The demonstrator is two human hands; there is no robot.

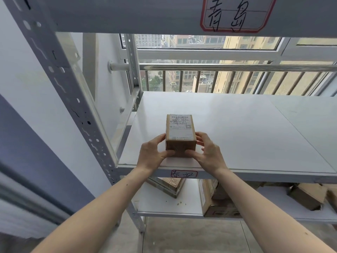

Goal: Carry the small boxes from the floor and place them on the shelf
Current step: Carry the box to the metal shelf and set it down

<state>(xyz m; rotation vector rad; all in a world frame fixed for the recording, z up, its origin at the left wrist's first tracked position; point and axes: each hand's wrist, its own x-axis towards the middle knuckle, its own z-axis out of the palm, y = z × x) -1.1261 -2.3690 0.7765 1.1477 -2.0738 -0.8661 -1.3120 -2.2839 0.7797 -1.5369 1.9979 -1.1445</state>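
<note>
A small brown cardboard box [180, 134] with a white shipping label on top rests on the white middle shelf [237, 128], near its front left edge. My left hand [152, 152] grips the box's left side with the thumb on its near face. My right hand [209, 152] holds the right side the same way. Both arms reach in from below.
A grey perforated upright [73, 99] stands at the left. The upper shelf beam [145, 15] carries a red-bordered label [237, 13]. Several cardboard boxes [215, 198] lie on the lower shelf [167, 207]. A railed window [218, 77] is behind.
</note>
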